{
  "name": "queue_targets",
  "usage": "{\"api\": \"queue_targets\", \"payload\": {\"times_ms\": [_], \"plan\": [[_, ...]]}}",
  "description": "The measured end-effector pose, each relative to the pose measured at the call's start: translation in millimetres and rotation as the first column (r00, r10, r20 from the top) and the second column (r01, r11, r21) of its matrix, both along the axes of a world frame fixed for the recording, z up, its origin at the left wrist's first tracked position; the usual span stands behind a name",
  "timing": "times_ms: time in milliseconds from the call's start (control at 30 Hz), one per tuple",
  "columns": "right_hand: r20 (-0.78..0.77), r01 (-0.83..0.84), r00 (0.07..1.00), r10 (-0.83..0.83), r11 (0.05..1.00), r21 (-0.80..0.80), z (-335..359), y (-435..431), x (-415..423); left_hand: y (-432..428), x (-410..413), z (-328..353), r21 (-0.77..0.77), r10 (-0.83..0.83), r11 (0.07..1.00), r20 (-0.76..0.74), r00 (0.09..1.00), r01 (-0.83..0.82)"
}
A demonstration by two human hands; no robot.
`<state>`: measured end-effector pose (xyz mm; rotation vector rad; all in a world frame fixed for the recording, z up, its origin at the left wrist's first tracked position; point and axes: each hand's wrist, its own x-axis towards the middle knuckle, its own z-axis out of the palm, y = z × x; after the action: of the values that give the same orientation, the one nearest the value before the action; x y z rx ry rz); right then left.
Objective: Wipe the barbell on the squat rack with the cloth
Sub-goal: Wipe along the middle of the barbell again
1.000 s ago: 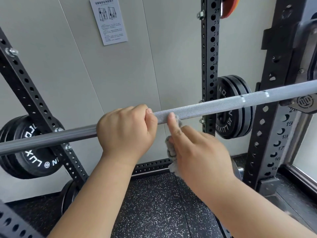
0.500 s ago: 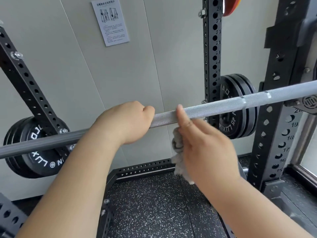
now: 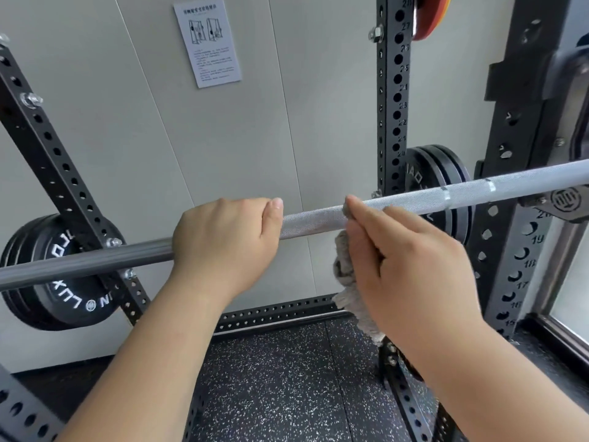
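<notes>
**Figure.** The bar [image 3: 312,218] lay across the rack [image 3: 518,250]. Its long axis ran from side to side in front of you and slanted in the view, with the left end low and the right end high. The left stretch of the bar was smooth and dark. From your left hand [image 3: 226,240] rightward it was knurled and pale, with two smooth rings far to the right.

- **Left hand:** you gripped the bar from above, with the fingers curled over it and the thumb tip lying along its top.
- **Right hand:** your right hand [image 3: 404,266] was a little further right along the bar, apart from the left. It held the cloth [image 3: 344,269] pinched against the bar, fingertip on top.
- **Cloth:** it was grey and bunched. It touched the bar's near side and hung below the bar beside your palm.
- **Hook:** a hook [image 3: 564,202] with a round logo sat just under the bar at its far right.
- **Plates:** black plates [image 3: 60,282] hung behind the bar's left stretch, and more plates [image 3: 436,173] hung behind its right.
- **Notice:** a printed notice [image 3: 207,43] was on the wall, well above the bar.
- **Floor:** a speckled floor [image 3: 271,378] lay below the bar.
</notes>
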<state>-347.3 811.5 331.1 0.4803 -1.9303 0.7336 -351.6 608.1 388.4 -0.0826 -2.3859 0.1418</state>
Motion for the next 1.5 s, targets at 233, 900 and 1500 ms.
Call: {"api": "queue_targets", "payload": {"times_ms": [233,900,1500], "plan": [[-0.044,0.092,0.995,-0.092,0.996,0.010,23,-19,-8,-8,2,-15,-0.037,-0.066,0.997,-0.172,0.983,0.061],[-0.148,0.061,0.987,-0.064,0.998,-0.028,11,2,-26,-6,-2,-17,-0.022,-0.051,0.999,-0.227,0.973,0.047],[-0.006,-0.061,0.998,0.062,0.986,0.154,0,-7,-12,23,-5,-23,0.039,-0.034,0.998,-0.286,0.958,0.048]]}}
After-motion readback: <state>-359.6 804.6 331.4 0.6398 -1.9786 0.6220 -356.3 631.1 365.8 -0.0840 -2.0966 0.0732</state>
